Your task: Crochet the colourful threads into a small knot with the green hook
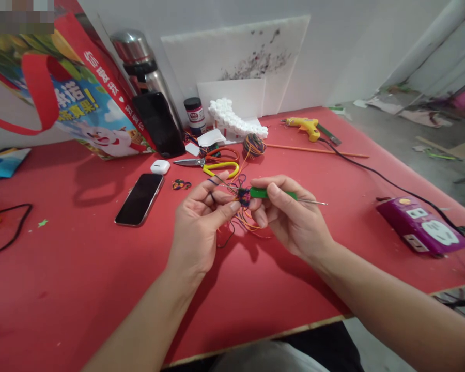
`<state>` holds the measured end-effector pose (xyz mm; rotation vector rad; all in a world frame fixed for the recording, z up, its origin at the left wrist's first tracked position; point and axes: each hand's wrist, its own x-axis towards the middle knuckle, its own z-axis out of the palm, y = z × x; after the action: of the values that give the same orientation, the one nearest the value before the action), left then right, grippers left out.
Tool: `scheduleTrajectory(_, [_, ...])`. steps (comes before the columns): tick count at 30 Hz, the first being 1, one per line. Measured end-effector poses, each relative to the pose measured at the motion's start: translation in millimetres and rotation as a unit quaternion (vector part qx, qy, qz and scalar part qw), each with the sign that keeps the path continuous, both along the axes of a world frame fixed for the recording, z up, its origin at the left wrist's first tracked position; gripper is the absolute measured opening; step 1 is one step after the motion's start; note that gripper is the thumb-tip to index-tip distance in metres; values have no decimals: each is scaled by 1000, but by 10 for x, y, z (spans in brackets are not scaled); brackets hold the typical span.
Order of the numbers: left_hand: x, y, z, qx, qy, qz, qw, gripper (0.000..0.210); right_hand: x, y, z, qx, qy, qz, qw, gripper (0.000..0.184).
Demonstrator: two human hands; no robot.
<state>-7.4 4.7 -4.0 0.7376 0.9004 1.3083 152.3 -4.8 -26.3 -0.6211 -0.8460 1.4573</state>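
Between the thumb and fingers of my left hand (201, 217) is a small dark multicoloured crochet piece (243, 196). Dark yarn loops over the fingers of that hand. My right hand (290, 212) grips a crochet hook (259, 192) by its green handle; a metal end sticks out on the right, and the other end meets the crochet piece. Loose orange and dark yarn strands (248, 223) hang below. Behind the hands lies a multicoloured yarn ball (254, 146). A small crocheted bit (181, 184) rests on the table to the left.
Scissors (220, 169) with red and yellow handles lie behind my hands. A phone (139, 200) and white earbud case (160, 167) are at left. A yellow glue gun (304, 125), an orange stick (321, 151) and a purple power strip (422, 227) are at right. A gift bag (96, 103) stands back left.
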Motion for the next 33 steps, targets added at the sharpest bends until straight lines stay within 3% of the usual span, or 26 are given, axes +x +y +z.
scheduleTrajectory(10, [-31,-2,42,24,15,-28,999,38,-32,-18,-16,-14,10,29,999,23])
scheduleTrajectory(17, [-5,14,30,-12,-4,-13,1000,47,-29,-52,-21,16,-5,32,999,19])
scheduleTrajectory(25, [111,-102,-30,6,35,61,997,49,-86,-118,-50,69,-120,-74,988,19])
scheduleTrajectory(30, [144,-128,-25,6,20,66,998,51,-173,-228,-134,125,-251,-177,943,18])
scheduleTrajectory(33, [123,-91,8,0,-11,40,999,48,-167,-258,-158,178,-296,-197,918,23])
